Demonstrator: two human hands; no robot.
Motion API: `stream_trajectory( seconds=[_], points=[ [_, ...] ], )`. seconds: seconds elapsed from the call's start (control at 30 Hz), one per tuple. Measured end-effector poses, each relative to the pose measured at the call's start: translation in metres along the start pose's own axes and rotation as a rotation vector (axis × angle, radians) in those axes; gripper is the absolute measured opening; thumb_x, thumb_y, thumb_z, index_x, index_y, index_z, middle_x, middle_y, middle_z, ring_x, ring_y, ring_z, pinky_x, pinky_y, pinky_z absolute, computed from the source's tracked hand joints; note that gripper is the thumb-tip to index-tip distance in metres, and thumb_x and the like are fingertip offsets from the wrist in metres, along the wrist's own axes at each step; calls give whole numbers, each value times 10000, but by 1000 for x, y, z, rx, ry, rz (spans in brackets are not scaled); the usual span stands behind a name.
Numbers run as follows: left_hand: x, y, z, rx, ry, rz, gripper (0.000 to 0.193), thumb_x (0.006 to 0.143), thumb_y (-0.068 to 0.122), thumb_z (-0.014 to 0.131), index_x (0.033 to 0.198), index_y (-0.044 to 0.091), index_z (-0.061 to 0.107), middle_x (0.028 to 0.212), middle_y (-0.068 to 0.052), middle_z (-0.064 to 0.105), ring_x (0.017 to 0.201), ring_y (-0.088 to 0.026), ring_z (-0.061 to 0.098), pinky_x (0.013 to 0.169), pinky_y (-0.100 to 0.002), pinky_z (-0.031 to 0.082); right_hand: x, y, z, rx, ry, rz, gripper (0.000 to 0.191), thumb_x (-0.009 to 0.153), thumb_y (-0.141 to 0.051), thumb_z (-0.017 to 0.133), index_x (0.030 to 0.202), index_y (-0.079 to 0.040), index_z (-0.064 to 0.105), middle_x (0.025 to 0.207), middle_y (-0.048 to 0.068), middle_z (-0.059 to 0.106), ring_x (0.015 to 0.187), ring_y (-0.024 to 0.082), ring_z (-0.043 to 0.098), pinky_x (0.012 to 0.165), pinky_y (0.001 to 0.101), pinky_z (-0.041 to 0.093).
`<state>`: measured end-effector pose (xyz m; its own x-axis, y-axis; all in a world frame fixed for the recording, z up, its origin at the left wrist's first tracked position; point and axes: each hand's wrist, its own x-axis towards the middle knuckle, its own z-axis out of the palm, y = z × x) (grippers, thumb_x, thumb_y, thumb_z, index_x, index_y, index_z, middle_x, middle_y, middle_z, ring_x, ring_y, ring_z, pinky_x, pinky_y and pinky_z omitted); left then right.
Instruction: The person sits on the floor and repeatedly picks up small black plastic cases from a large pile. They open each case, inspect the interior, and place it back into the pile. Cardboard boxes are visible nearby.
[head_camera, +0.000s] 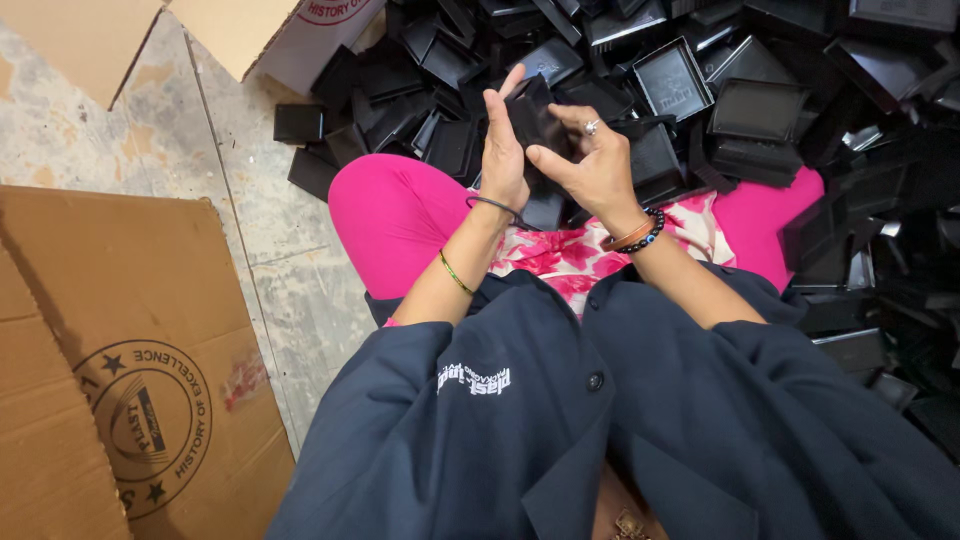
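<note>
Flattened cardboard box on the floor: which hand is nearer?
Left. The left hand is on the side toward the flattened cardboard box; the right hand is farther across, both gripping a black plastic tray.

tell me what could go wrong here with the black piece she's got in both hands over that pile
The black tray is pinched only between the left hand and right hand, so it could slip into the heap of black trays and be lost among look-alikes. The heap also crowds the pink-clad legs; shifting may topple or crush pieces.
</note>
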<state>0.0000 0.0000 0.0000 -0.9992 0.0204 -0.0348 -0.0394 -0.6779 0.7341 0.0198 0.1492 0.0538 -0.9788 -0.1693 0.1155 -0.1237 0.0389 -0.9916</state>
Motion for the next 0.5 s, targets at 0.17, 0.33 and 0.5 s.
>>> stream_trajectory(
  seconds=[0.17, 0.33, 0.5],
  points=[
    [-4, 14, 21, -104, -13, -11, 720, 1042, 407, 601, 1614, 92, 299, 1449, -85, 552, 1313, -194, 540, 1131, -346, 445, -5, -8, 2, -327, 31, -277, 523, 887, -162, 904, 1307, 25, 656, 1241, 132, 713, 1136, 188, 697, 997, 310, 554],
    [-6, 21, 13, -74, -33, -2, 687, 985, 130, 734, 1555, -33, 386, 1413, -109, 583, 1286, -196, 566, 1117, -330, 459, 2, -3, -4, 335, -126, 62, 402, 1016, -73, 709, 1388, -15, 571, 1322, 87, 661, 1153, 133, 659, 985, 277, 555],
    [-12, 32, 4, 344, 182, -35, 497, 953, 140, 766, 1365, -70, 584, 1174, -119, 689, 1033, -171, 666, 931, -317, 561, -2, 9, -31, 525, -172, 407, 411, 1017, -9, 678, 1395, 78, 541, 1229, 131, 682, 1034, 137, 674, 889, 255, 552]
  ],
)
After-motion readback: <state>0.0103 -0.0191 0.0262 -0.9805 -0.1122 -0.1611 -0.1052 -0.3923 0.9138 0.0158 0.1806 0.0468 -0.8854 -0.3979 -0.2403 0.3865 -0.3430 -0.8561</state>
